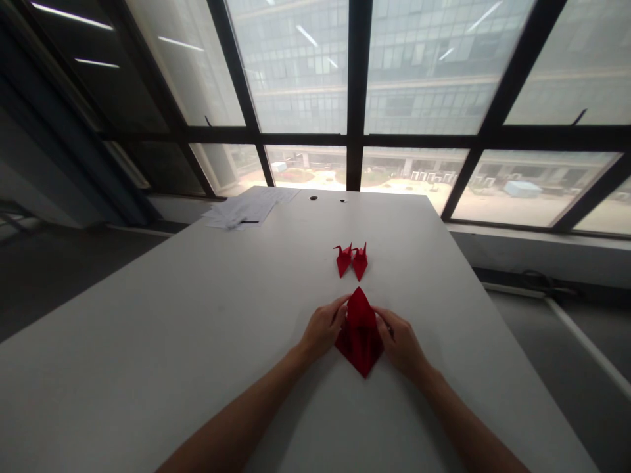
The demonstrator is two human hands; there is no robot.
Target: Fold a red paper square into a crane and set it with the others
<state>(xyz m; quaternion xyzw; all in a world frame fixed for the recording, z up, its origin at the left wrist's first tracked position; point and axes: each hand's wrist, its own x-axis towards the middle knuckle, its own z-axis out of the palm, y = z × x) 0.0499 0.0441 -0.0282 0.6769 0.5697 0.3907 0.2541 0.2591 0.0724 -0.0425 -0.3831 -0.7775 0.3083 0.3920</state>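
Fingers (339,309) of both hands pinch red folded paper (359,335) at lower centre of frame, flat on counter (197,341). Left hand (323,328), right hand (401,341) flank it. Finished cranes (351,259) just above. Best: align edges, press crease firmly.

This looks like an office or meeting room high up in a building. Ahead of the hands, a long plain white table (197,315) runs to a wall of tall dark-framed windows (352,98) facing another glass-fronted block. Beyond the left hand, loose printed papers (246,211) lie at the far edge, and two cable holes (314,197) pierce the tabletop.
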